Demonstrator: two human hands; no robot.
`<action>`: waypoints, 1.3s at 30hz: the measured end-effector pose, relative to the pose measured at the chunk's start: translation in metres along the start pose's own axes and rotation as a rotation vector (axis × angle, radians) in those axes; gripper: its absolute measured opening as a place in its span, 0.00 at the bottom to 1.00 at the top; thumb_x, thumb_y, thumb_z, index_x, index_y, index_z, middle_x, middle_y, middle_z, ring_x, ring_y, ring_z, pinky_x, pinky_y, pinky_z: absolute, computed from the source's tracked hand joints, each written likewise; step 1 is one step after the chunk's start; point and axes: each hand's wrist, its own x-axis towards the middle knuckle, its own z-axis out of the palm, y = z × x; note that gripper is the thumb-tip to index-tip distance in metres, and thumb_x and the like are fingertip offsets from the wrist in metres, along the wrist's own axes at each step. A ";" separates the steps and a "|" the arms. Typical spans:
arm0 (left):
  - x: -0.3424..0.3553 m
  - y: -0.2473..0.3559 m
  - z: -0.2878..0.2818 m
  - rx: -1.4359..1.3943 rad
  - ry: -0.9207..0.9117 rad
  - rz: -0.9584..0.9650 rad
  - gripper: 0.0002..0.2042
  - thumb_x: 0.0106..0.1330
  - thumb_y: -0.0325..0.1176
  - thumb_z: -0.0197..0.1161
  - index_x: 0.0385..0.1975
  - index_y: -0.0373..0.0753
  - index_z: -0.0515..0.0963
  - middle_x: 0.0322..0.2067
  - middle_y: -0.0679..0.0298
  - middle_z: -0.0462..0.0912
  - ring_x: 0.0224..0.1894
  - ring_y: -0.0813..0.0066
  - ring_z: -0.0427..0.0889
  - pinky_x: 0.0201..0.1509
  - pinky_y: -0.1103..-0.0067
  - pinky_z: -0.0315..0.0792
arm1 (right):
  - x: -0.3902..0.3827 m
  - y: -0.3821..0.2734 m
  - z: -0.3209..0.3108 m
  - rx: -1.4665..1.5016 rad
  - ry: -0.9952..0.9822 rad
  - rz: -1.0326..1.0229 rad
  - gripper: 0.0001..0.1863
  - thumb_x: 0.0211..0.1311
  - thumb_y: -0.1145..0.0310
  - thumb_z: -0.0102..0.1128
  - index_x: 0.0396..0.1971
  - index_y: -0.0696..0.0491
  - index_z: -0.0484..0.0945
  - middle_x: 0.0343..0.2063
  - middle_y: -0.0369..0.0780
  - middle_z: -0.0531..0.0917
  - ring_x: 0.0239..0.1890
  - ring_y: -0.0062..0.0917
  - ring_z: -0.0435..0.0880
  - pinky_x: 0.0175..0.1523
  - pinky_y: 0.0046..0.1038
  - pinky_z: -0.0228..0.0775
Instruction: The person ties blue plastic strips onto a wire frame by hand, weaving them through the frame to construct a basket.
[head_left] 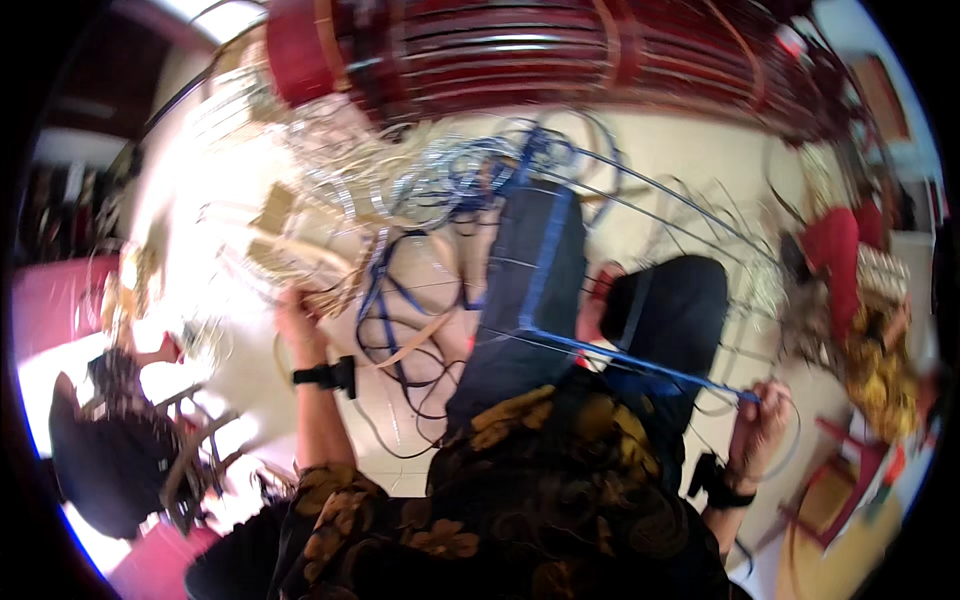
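Observation:
My right hand is out to the right, its fingers closed on the end of a blue strap. The strap runs left from there across my dark trouser legs to my left thigh, where a blue band goes up toward the knee. Off to the left, my left hand is at a loose bundle of pale tan strips. Blur hides its fingertips, so I cannot tell whether they grip a strip. Both wrists wear black bands.
Tangled clear and blue strips spread over the pale floor ahead. Beyond them stands a dark red slatted wooden bench. Another person sits at the right, near a red-framed chair. A person in dark clothes is at the left.

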 end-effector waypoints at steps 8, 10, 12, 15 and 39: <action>-0.020 0.021 -0.007 -0.134 0.201 0.026 0.11 0.64 0.35 0.64 0.23 0.42 0.70 0.18 0.66 0.75 0.12 0.85 0.60 0.13 0.84 0.52 | 0.012 -0.001 -0.004 0.069 -0.137 -0.006 0.07 0.71 0.68 0.57 0.40 0.56 0.75 0.30 0.36 0.72 0.26 0.16 0.63 0.33 0.17 0.57; -0.013 0.024 -0.022 -0.134 0.203 0.029 0.10 0.64 0.34 0.64 0.24 0.42 0.70 0.18 0.65 0.76 0.11 0.85 0.59 0.13 0.85 0.52 | 0.011 0.001 -0.009 0.075 -0.127 0.004 0.08 0.71 0.67 0.57 0.41 0.56 0.75 0.30 0.35 0.72 0.25 0.16 0.63 0.32 0.17 0.56; -0.005 0.027 -0.034 -0.134 0.212 0.022 0.10 0.63 0.33 0.63 0.24 0.42 0.70 0.18 0.64 0.76 0.11 0.85 0.59 0.13 0.85 0.51 | 0.011 0.002 -0.012 0.070 -0.129 0.006 0.09 0.71 0.66 0.57 0.41 0.56 0.75 0.30 0.36 0.72 0.25 0.16 0.63 0.32 0.17 0.57; 0.004 0.035 -0.047 -0.127 0.254 0.010 0.09 0.63 0.33 0.63 0.24 0.42 0.70 0.18 0.65 0.75 0.12 0.84 0.58 0.14 0.83 0.49 | 0.012 0.000 -0.011 0.063 -0.119 0.027 0.10 0.71 0.65 0.58 0.40 0.56 0.74 0.30 0.36 0.72 0.24 0.15 0.63 0.32 0.17 0.56; 0.008 0.033 -0.069 -0.017 0.292 -0.028 0.10 0.59 0.34 0.65 0.22 0.43 0.71 0.14 0.72 0.70 0.12 0.85 0.61 0.15 0.84 0.56 | 0.018 -0.004 -0.012 0.017 -0.197 0.025 0.12 0.71 0.62 0.58 0.39 0.56 0.71 0.30 0.36 0.70 0.27 0.16 0.65 0.35 0.19 0.58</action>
